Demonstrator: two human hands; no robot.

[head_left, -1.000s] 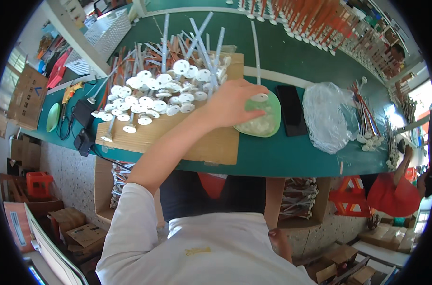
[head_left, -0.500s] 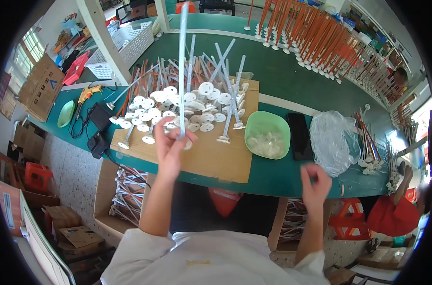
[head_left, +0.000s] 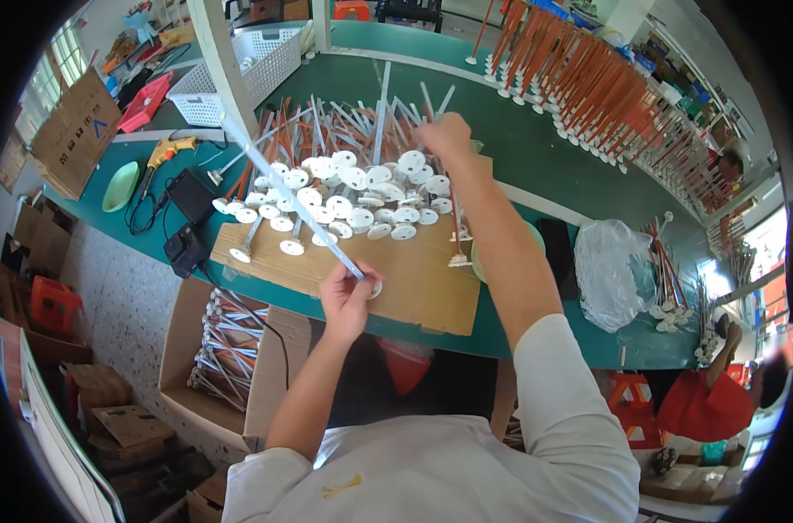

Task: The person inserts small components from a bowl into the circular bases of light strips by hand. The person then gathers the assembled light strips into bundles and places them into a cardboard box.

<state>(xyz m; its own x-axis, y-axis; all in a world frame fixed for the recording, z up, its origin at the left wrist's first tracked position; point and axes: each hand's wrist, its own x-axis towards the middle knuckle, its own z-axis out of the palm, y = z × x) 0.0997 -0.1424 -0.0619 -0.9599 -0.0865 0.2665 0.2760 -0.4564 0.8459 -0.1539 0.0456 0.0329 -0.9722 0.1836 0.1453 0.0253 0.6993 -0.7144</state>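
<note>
Left hand [head_left: 345, 301]: thumb and fingers pinched round the lower end of a flat strip [head_left: 283, 192], smooth, silvery-grey, straight-edged. Strip slants up and to the left, across the front of the pile; a round white disc [head_left: 376, 288] shows at its foot, partly covered by the hand.

Right hand [head_left: 444, 135]: at the right edge of the pile, fingers curled down by the upper ends of the rods there. Whether it grips one cannot be told. Below it, a reddish-brown rod stands nearly upright, its white foot [head_left: 459, 261] on the cardboard sheet [head_left: 414, 292].

Pile [head_left: 353, 179]: many rods, grey and reddish-brown, laid with matte white perforated discs toward the person, discs overlapping. Sheet beneath is plain brown, flat, on the smooth green table [head_left: 545, 344].

Right of the sheet: translucent green bowl [head_left: 477, 263], largely behind the right forearm; dark slab-like phone [head_left: 556, 253]; crumpled clear plastic bag [head_left: 607, 279]; small bundle of rods [head_left: 671, 292].

Left of it: yellow-handled tool [head_left: 163, 152], two black blocky adapters [head_left: 187, 196] with cables, shallow green dish [head_left: 120, 186].

Farther out: white lattice basket [head_left: 274, 65]; dense rows of upright reddish rods [head_left: 558, 74]; on the floor, a cardboard box [head_left: 279, 349] of disc-ended rods; at far right, a co-worker [head_left: 706, 405] in red.
</note>
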